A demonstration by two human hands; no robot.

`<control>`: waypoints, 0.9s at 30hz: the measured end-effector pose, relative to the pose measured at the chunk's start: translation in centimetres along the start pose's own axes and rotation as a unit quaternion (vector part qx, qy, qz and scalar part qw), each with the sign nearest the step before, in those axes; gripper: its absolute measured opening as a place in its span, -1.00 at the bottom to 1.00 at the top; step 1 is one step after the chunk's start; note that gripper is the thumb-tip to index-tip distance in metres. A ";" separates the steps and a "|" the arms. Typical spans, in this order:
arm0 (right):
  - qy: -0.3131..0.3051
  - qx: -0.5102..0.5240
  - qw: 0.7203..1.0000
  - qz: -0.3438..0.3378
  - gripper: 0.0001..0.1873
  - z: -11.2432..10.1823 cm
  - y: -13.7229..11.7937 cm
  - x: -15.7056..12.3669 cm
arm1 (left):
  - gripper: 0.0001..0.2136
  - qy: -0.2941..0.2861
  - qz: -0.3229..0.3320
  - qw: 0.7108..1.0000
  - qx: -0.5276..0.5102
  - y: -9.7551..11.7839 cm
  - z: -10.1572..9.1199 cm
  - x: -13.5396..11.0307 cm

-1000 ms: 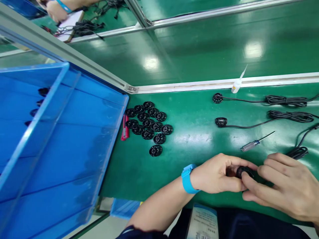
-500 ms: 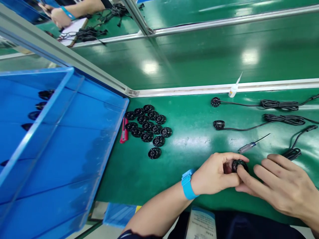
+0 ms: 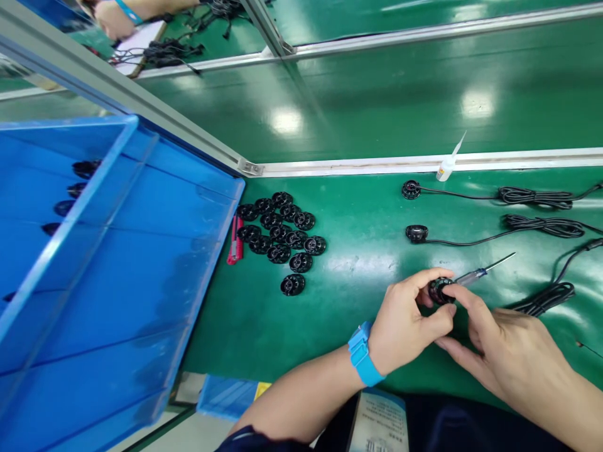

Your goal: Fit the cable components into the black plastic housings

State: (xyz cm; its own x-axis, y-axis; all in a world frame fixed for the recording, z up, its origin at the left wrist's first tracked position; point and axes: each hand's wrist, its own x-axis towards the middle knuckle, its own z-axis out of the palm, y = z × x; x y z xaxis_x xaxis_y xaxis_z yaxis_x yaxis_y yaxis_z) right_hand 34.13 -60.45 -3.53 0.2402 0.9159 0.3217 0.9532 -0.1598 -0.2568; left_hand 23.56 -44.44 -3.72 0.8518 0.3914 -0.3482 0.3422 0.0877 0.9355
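Both hands meet over the green mat near its front edge. My left hand (image 3: 411, 320), with a blue wrist strap (image 3: 365, 355), pinches a small round black part (image 3: 439, 290) between thumb and fingers. Fingers of my right hand (image 3: 502, 344) also close on that part from the right. Its black cable runs right to a coiled bundle (image 3: 549, 296). A small screwdriver (image 3: 480, 270) lies on the mat just behind the part, touching neither hand that I can see.
Several black round discs (image 3: 280, 235) lie in a heap left of centre, beside a red utility knife (image 3: 234, 240). Two more parts with cables (image 3: 417, 233) and a glue bottle (image 3: 447, 164) lie further back. A large blue crate (image 3: 117, 263) fills the left. Another person's hand (image 3: 110, 19) works at the far left.
Both hands have lifted the black part and carried it away from me, up close to the screwdriver. My right hand's fingers have curled tighter on it.
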 end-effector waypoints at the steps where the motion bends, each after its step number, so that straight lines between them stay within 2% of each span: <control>1: 0.003 0.019 1.000 0.003 -0.53 0.1 -0.1 0.0 | -0.54 0.007 0.006 1.000 0.000 0.1 -0.1 0.0; 4: 0.054 0.042 0.998 0.007 -0.57 0.1 0.1 0.1 | -0.53 0.012 0.027 0.999 -0.024 0.4 -0.4 -0.2; 7: 0.086 0.010 0.996 0.005 -0.58 -0.1 0.4 0.2 | -0.55 0.012 0.041 0.998 -0.055 0.4 -0.5 -0.3; 11: 0.078 -0.023 0.996 -0.025 -0.58 -0.3 0.6 0.2 | -0.56 0.012 0.053 0.995 -0.080 0.0 -0.5 -0.3; 18: 0.053 -0.058 0.996 -0.051 -0.41 -0.3 0.4 0.3 | -0.56 0.020 0.067 0.996 -0.051 0.1 -0.4 -0.5; 22: 0.044 -0.090 0.992 -0.072 -0.47 -0.5 0.5 0.3 | -0.54 0.032 0.066 0.997 -0.033 0.3 -0.3 -0.6; 27: 0.036 -0.141 0.985 -0.093 -0.52 -0.8 0.6 0.5 | -0.46 0.011 0.036 0.997 -0.072 -0.2 -0.2 -0.3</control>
State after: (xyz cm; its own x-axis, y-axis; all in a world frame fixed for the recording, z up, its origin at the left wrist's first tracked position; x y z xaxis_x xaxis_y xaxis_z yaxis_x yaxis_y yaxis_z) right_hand 34.97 -60.40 -2.76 0.0589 0.9124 0.4050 0.9927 -0.0962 0.0722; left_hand 23.20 -44.41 -3.77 0.8626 0.4211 -0.2803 0.2187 0.1891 0.9573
